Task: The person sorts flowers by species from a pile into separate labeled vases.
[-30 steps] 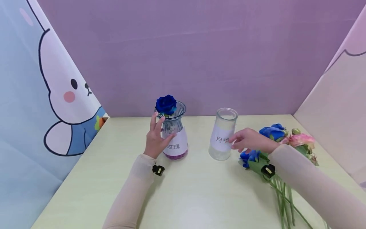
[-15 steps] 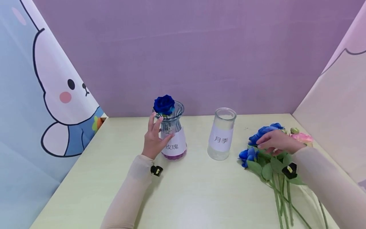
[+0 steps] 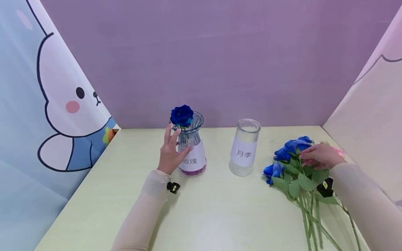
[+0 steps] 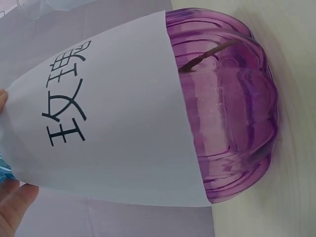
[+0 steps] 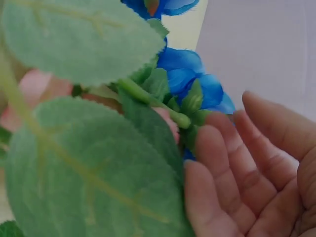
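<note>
Round the "玫瑰" vase (image 3: 196, 156), left grip (image 3: 170, 155) clamped; by blue flowers (image 3: 293, 146), right grip (image 3: 323, 156) apart; jar (image 3: 244, 148) labelled "月季".

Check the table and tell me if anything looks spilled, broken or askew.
Nothing stands out: the purple vase and clear vase stand upright, no spill or break shows, and the flowers lie in a loose pile.

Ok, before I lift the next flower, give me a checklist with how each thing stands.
1. Purple-based glass vase held by the left hand: ok, fingers at its neck.
2. Blue rose in that vase: ok, its head above the rim.
3. Clear glass vase upright, without flowers: ok.
4. Right hand gripping a stem: not ok, thumb and fingers apart, no stem between.
5. Loose stems uncrossed: not ok, some cross.
6. Pink flower free of tangles: cannot tell, mostly hidden.
</note>
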`<action>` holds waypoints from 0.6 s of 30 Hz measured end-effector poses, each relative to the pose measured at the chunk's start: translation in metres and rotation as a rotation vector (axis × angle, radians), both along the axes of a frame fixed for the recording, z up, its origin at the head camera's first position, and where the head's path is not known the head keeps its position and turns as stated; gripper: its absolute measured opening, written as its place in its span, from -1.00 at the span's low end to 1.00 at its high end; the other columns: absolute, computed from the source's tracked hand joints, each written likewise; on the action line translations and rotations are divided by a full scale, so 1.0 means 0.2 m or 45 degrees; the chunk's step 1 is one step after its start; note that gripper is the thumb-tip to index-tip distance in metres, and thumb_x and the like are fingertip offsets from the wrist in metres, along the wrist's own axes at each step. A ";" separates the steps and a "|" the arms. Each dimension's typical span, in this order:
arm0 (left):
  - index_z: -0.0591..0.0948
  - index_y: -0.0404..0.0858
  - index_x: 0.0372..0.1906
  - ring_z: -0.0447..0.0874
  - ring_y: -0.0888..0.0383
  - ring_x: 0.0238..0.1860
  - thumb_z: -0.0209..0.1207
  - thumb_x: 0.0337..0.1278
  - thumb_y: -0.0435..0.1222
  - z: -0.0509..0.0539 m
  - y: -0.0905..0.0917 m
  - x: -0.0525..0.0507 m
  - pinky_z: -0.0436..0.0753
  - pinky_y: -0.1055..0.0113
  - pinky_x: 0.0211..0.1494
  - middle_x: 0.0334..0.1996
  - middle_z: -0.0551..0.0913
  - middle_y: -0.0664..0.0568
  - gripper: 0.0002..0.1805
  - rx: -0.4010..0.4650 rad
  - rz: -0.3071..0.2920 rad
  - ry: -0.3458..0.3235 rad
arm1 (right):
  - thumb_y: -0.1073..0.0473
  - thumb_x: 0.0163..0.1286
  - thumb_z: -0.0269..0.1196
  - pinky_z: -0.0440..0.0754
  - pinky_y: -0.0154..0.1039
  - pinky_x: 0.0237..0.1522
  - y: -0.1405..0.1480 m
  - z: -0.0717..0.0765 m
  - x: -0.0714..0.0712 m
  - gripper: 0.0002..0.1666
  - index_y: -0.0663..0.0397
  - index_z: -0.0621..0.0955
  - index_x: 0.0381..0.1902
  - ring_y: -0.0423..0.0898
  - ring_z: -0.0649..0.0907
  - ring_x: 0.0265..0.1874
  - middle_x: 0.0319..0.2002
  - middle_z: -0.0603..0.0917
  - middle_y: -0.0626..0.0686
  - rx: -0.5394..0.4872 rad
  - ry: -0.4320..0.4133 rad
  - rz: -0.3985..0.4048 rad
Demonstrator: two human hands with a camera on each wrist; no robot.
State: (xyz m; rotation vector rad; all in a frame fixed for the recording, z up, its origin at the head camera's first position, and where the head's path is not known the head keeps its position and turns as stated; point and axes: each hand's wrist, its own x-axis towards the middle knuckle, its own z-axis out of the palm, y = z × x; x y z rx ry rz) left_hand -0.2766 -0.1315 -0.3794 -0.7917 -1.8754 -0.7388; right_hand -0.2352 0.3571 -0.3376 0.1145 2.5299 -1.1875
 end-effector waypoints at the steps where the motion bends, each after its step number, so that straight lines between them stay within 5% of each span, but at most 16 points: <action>1: 0.20 -0.22 0.28 0.64 -0.18 -0.31 0.53 -0.41 -0.47 0.00 0.00 0.00 0.73 0.07 -0.28 0.32 0.19 -0.33 0.02 -0.001 0.002 0.002 | 0.19 0.41 0.15 0.68 -0.19 -0.35 0.01 -0.01 0.00 -0.57 0.52 0.52 0.02 -0.14 0.67 -0.45 -0.43 0.73 0.02 -0.021 -0.008 -0.023; 18: 0.21 -0.26 0.26 0.64 -0.18 -0.35 0.53 -0.42 -0.47 0.02 0.03 0.01 0.73 0.08 -0.30 0.29 0.20 -0.38 0.00 0.005 -0.005 0.026 | 0.33 0.27 0.22 0.72 -0.25 -0.46 0.03 -0.09 -0.06 -0.87 0.33 0.64 -0.40 -0.15 0.69 -0.61 -0.62 0.69 0.02 -0.197 -0.070 -0.258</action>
